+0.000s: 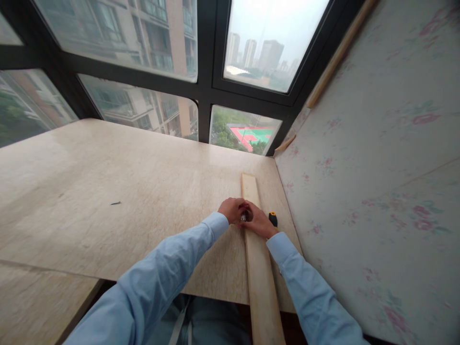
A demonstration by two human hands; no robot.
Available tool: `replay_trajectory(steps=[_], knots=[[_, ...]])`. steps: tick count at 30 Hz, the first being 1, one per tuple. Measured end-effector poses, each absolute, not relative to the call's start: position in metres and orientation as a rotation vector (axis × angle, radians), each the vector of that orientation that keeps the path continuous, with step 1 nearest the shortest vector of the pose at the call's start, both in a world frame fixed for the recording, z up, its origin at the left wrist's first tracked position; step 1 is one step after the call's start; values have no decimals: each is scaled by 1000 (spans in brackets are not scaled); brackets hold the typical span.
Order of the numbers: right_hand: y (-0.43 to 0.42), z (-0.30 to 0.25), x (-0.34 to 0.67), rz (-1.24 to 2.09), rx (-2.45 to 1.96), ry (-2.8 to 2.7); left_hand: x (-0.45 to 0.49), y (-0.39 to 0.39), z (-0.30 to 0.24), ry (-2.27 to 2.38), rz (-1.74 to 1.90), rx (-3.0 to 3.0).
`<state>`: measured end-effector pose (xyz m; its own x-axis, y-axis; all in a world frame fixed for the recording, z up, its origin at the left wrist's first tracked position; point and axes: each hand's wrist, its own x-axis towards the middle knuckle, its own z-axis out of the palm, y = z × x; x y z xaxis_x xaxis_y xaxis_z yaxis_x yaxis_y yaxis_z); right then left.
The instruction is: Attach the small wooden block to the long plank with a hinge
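Observation:
My left hand (230, 210) and my right hand (260, 222) meet over a pale wooden board (263, 275). Between their curled fingers is a small shiny metal piece (243, 217), partly covered, so its kind cannot be made out. Both hands are closed around it, the right thumb and fingers forming a ring on its right side. The board runs lengthwise away from me, its near end reaching past the front edge of the stone sill. Just right of my right hand lies a black and yellow tool handle (273, 219); the rest of that tool is hidden.
A thin dark nail or screw (115, 203) lies on the beige stone sill (158, 177) at the left. Dark-framed windows (204, 91) rise behind the sill. A flowered wall (359, 191) stands close on the right. At the lower left the sill meets another slab (39, 297).

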<state>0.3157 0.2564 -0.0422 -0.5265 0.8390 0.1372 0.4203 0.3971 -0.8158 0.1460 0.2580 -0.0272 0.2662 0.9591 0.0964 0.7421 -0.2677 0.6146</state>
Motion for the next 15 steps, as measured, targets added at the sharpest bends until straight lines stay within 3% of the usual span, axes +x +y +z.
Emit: replay_trajectory(steps=[15], knots=[[255,-44,318,1023,-1131,-2085,148,253,-36,1500,711,2053]])
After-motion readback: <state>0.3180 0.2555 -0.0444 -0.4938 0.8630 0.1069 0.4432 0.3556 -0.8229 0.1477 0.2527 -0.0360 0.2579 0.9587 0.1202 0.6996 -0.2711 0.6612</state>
